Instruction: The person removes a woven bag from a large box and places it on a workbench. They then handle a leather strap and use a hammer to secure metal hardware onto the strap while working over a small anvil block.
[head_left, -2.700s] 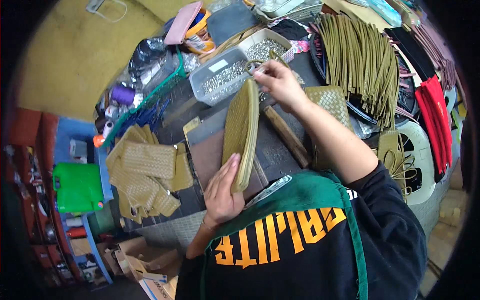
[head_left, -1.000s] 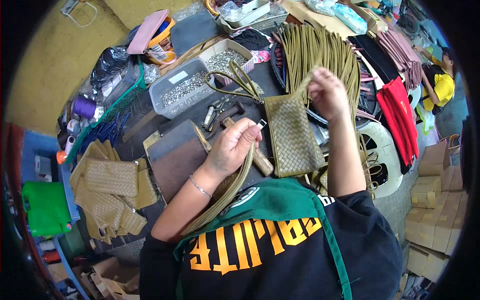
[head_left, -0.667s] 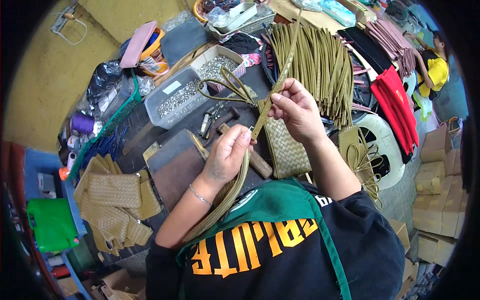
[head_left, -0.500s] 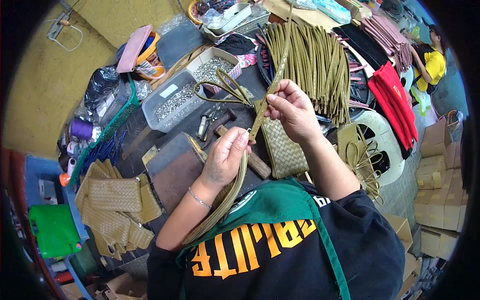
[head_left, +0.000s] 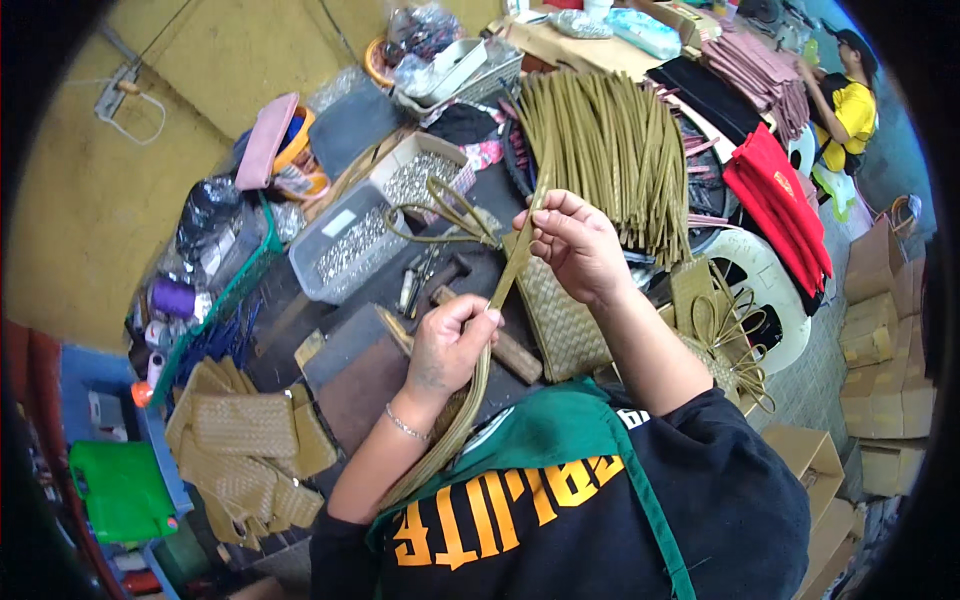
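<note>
"Since so much is packed in, what takes up the most room?"

"That would be the dark worktable [head_left: 498,188], spread across the middle. Over its bottom edge comes the person's black shirt [head_left: 700,490], with a green apron [head_left: 555,415] on top."

"And after those?"

"A broad heap of olive straps [head_left: 610,150], upper right of centre, lying side by side. Lower left, a loose pile of woven pouches [head_left: 245,430]; at the right, a stack of red cloth [head_left: 780,200]."

"Anything nearer the hands?"

"One olive pouch [head_left: 560,320] lies just right of centre, partly behind the right forearm [head_left: 645,335]. Up and left of it sits a clear plastic bin [head_left: 310,280] of silvery pieces [head_left: 350,250]. A bundle of straps [head_left: 465,405] curves down towards the bottom, against the apron, and a thick wooden stick [head_left: 515,355] lies near it."

"How do the hands stand?"

"The left hand [head_left: 450,340], just left of centre, is folded around the bundle's upper end, thumb pressed down. The right hand [head_left: 580,240], higher and to the right, pinches with thumb and fingertips, other fingers loosely curled."

"Pinching what?"

"A single olive strap [head_left: 515,265], slanting between both hands in mid-frame. Its top blends with the heap behind, so I can't say where it ends."

"Smallest thing?"

"A purple spool [head_left: 175,297], far left."
</note>
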